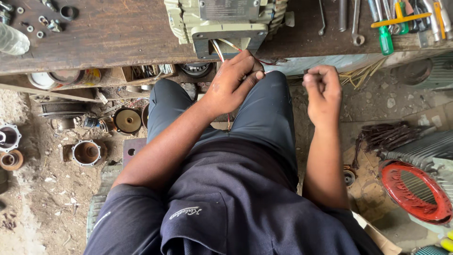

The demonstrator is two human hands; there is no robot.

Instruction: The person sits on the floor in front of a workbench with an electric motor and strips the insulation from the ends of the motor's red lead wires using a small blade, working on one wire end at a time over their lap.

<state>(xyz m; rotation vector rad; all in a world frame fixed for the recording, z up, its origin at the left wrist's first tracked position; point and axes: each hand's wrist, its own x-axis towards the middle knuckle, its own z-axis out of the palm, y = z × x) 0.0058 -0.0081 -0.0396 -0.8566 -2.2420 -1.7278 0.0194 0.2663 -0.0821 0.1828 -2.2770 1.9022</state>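
Our left hand (231, 85) is pinching the red and white wires (221, 49) hanging out of the electric motor's open terminal box (230, 38) at the tabletop (113, 35) edge; our right hand (323, 92) is curling loosely, apparently empty. We are judging the wiring unfinished, leads loose. The box is holding only wires; a plastic bottle (12, 40) is lying far left.

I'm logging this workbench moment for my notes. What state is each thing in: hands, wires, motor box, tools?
left hand: fingers pinched on the wires, below the terminal box
right hand: loosely curled, blurred, contents unclear
wires: hanging loose out of the box
terminal box: open, no cover
green screwdriver: lying unused on the bench
red fan cover: off, lying on the floor
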